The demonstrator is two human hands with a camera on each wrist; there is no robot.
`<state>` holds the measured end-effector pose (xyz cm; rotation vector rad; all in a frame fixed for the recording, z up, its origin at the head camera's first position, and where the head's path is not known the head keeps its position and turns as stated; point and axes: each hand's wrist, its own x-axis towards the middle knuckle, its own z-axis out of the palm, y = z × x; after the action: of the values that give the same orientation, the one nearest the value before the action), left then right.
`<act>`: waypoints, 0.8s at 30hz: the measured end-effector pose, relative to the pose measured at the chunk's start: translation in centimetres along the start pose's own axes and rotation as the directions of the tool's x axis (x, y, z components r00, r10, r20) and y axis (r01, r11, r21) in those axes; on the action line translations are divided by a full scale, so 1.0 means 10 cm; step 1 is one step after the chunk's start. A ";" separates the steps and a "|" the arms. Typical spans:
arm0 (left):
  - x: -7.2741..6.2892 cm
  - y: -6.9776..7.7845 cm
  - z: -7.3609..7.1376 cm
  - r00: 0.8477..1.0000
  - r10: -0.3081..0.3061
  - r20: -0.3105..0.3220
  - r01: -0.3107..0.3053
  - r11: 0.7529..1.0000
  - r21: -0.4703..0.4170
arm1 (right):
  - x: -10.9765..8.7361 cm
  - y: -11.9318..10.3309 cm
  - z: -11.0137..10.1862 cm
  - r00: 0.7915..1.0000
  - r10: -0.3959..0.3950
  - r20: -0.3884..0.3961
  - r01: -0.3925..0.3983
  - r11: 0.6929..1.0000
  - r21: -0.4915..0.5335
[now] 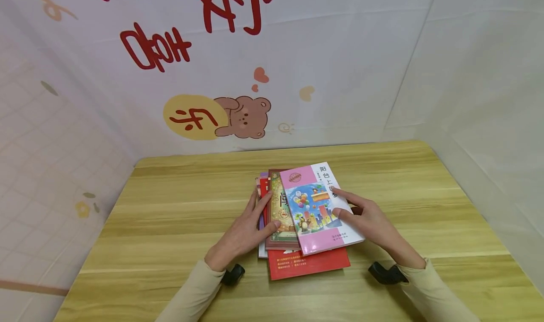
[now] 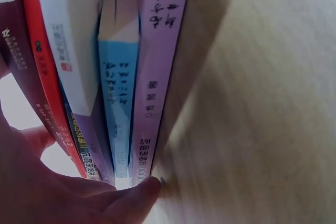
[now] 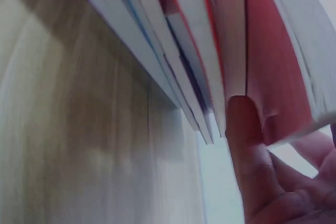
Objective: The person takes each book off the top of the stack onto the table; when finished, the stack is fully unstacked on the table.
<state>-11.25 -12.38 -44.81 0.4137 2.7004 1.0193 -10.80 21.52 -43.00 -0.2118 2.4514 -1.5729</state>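
Note:
Several paperback books are stacked unevenly on the table. On top, a pink-and-white book (image 1: 314, 208) lies slanted over a green-and-gold book (image 1: 282, 234); a red book (image 1: 310, 265) sticks out toward me below. My left hand (image 1: 244, 230) rests against the spine side, its thumb on the green-and-gold cover. In the left wrist view its fingers lie across the spines, down to the lowest, purple book (image 2: 152, 77). My right hand (image 1: 371, 218) holds the pink-and-white book by its right edge, thumb on the cover. In the right wrist view, a finger (image 3: 247, 145) touches the page edges beneath it.
The wooden table (image 1: 170, 208) surrounds the stack. A white cloth backdrop (image 1: 340, 43) with red characters and a cartoon bear (image 1: 246, 116) hangs behind the table. Black wrist straps (image 1: 387, 273) sit near the tabletop below both hands.

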 end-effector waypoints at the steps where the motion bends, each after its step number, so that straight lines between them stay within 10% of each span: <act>1: 0.00 0.00 0.00 1.000 -0.005 -0.001 0.005 1.000 0.000 | -0.01 0.00 -0.01 1.000 0.000 -0.017 0.000 1.000 0.013; 24: 0.01 0.02 0.04 1.000 0.009 -0.027 -0.010 0.999 -0.052 | -0.12 -0.13 -0.46 0.986 0.007 -0.169 0.074 0.882 0.466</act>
<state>-11.17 -11.92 -44.94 0.4068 2.6912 1.1030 -10.86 25.28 -39.84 -0.0396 2.0904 -2.2217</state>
